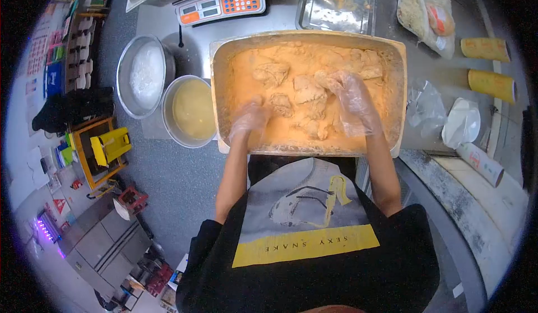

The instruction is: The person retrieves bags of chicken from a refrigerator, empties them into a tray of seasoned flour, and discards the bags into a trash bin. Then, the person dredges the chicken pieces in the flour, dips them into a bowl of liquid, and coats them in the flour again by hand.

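A large rectangular tub (400, 89) holds orange powder with several coated, lumpy pieces in it. My left hand (250, 118), in a clear plastic glove, is low at the tub's left side, its fingers at the powder beside a coated piece (281, 104); whether they hold anything is unclear. My right hand (354, 101), gloved the same way, is right of the middle, its fingers closed on a coated piece (325, 78). Just left of it lies a bigger coated piece (308, 90). Another piece (271, 73) rests at the upper left of the powder.
Left of the tub stand a metal bowl of pale yellow liquid (193, 111) and a bowl with white contents (147, 75). Behind are a scale (221, 3) and a metal tray (336, 22). At right lie a filled bag (428, 16), yellow rolls (492, 85) and crumpled plastic (427, 106).
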{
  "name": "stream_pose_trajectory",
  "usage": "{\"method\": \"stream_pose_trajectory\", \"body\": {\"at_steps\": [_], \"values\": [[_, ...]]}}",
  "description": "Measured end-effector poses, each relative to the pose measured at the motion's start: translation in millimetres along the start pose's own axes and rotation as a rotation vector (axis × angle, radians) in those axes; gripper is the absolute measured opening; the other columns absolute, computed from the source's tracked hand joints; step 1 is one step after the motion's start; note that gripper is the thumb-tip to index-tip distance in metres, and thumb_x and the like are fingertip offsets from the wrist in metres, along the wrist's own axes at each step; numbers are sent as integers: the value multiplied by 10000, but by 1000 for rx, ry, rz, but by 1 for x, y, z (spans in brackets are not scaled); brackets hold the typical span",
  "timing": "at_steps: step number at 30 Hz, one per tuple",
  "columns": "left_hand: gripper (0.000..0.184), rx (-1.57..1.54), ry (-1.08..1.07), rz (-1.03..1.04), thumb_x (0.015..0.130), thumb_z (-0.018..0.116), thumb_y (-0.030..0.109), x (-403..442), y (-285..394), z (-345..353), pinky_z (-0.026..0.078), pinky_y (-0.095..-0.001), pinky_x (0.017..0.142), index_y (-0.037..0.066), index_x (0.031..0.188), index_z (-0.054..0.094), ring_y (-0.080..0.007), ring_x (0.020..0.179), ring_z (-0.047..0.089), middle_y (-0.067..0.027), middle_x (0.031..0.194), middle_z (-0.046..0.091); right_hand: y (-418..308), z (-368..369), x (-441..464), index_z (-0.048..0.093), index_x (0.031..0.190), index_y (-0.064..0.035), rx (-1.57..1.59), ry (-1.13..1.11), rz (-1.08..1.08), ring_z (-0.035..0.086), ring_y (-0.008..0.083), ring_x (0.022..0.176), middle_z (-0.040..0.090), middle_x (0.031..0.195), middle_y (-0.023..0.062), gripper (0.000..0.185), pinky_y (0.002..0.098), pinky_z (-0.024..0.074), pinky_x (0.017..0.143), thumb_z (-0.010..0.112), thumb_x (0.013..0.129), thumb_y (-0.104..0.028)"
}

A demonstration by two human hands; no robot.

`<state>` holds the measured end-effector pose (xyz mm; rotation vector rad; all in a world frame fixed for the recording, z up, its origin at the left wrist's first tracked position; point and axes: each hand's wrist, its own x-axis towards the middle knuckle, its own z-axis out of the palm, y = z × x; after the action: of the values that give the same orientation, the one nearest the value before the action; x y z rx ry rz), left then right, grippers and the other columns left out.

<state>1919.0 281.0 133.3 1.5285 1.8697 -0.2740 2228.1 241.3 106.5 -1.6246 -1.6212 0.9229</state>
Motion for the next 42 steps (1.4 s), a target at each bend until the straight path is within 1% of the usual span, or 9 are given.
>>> {"method": "stream_pose_trajectory", "body": {"at_steps": [6, 9, 11, 15, 20, 23, 27, 30, 42], "values": [[453, 258, -46, 210, 825, 594, 340, -15, 1, 25, 470, -436, 965, 50, 1171, 626, -396, 1114, 593, -247, 1164, 636, -23, 9, 20, 518, 1188, -3, 731, -99, 350, 611, 279, 899, 575, 1080, 174, 409, 342, 535, 749, 661, 842, -167], [396, 87, 237, 356, 823, 623, 323, -10, -5, 28, 506, -440, 880, 31, 1088, 661, -389, 1032, 629, -248, 1090, 658, 1, 33, 39, 560, 1126, 17, -879, 236, -371, 618, 365, 908, 610, 1048, 224, 377, 374, 532, 770, 669, 818, -171], [292, -118, 146, 361, 840, 673, 294, -17, -1, 10, 518, -452, 802, 57, 1007, 709, -380, 905, 662, -227, 968, 679, -8, 20, 53, 630, 1008, 4, -475, -169, 101, 644, 366, 872, 647, 926, 234, 249, 400, 523, 763, 654, 800, -131], [212, -46, 316, 598, 839, 685, 240, -25, -13, 1, 521, -454, 720, 49, 926, 714, -377, 768, 655, -199, 839, 680, -60, -28, 24, 673, 895, -7, 237, 111, -68, 661, 369, 817, 664, 829, 228, 142, 431, 515, 730, 623, 790, -91], [117, 133, 372, 847, 816, 683, 166, -38, 2, -13, 496, -423, 650, 69, 880, 697, -364, 759, 627, -184, 807, 639, -40, -65, 0, 688, 904, -23, -477, -184, 77, 669, 352, 821, 683, 844, 197, 161, 414, 513, 733, 605, 812, -127], [103, 206, 341, 900, 796, 679, 140, -24, 23, -8, 491, -424, 640, 64, 866, 681, -360, 760, 618, -181, 824, 634, -57, -44, 20, 700, 873, -23, -57, -5, 66, 675, 347, 830, 689, 869, 205, 172, 403, 519, 739, 616, 809, -158], [106, 419, 581, 878, 778, 669, 113, 23, 10, 8, 507, -421, 660, 37, 849, 650, -354, 789, 640, -175, 837, 653, -47, 10, 44, 718, 857, -22, 108, -76, 17, 683, 342, 815, 695, 899, 214, 180, 404, 533, 743, 626, 784, -160], [125, 265, 87, 431, 749, 676, 98, 37, 11, -31, 520, -422, 701, 15, 837, 647, -352, 826, 660, -178, 836, 668, -62, 25, 67, 713, 859, 6, -723, -486, 173, 683, 343, 846, 693, 909, 230, 214, 415, 530, 745, 628, 765, -167], [291, -228, -91, 247, 763, 751, 202, 33, 24, -43, 523, -359, 720, 20, 989, 727, -193, 827, 678, -112, 913, 733, -79, 17, 47, 598, 1100, -13, 78, -370, 201, 620, 182, 762, 627, 891, 73, 257, 365, 516, 683, 584, 853, -82]]}}
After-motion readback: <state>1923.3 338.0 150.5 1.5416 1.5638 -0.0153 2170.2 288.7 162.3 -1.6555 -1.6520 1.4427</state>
